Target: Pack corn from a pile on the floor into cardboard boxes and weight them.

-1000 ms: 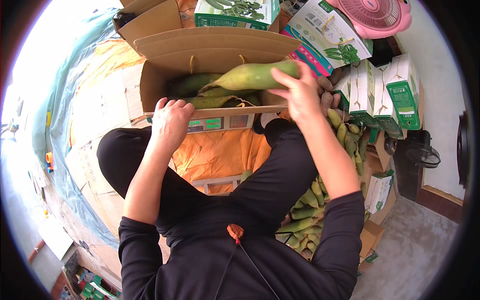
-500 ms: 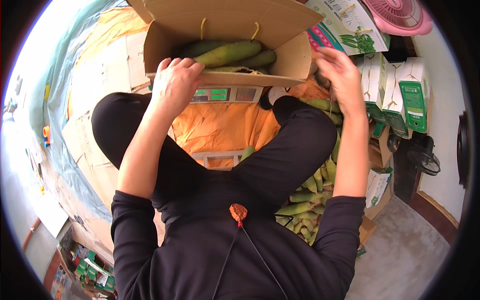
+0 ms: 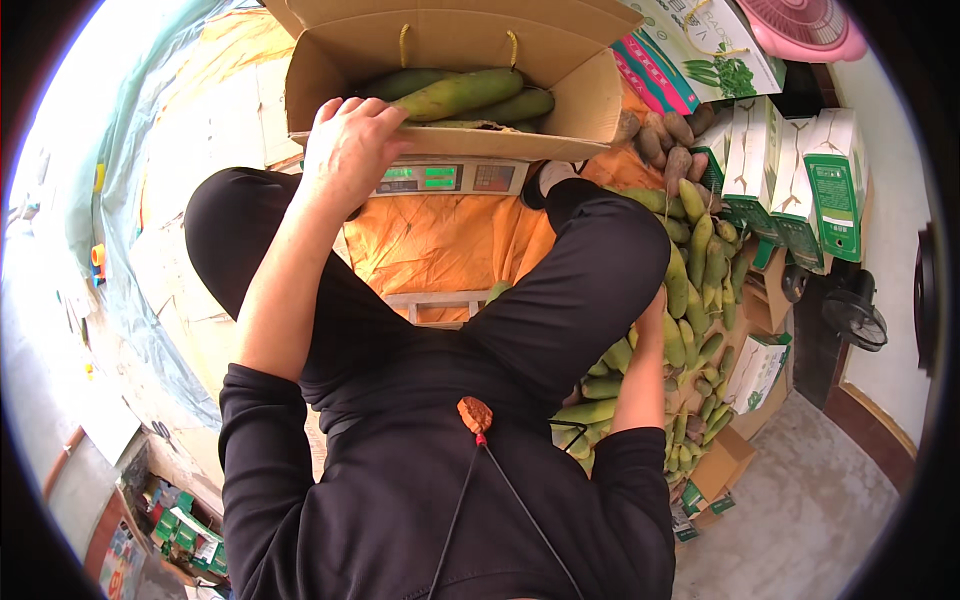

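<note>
An open cardboard box point(image 3: 450, 143) with yellow rope loops stands in front of me, several long green radishes point(image 3: 466, 94) lying inside. My left hand point(image 3: 352, 140) is closed over the box's near rim at its left part, fingers on the inner side. Under the box, a scale point(image 3: 440, 178) shows its lit green display. My right hand point(image 3: 652, 306) reaches down past my right knee to a big pile of green radishes point(image 3: 705, 250). The knee hides its fingers, so what they touch does not show.
Reddish-brown roots point(image 3: 655, 138) lie beyond the pile. White-and-green cartons point(image 3: 790, 180) stand at the right, near a small black fan point(image 3: 855, 312). A pink fan point(image 3: 808, 25) is at the far right. Orange sheeting point(image 3: 440, 245) covers the floor between my legs.
My right hand has moved from beside the box's right end down to the radish pile by my right knee. My left hand stays on the box rim.
</note>
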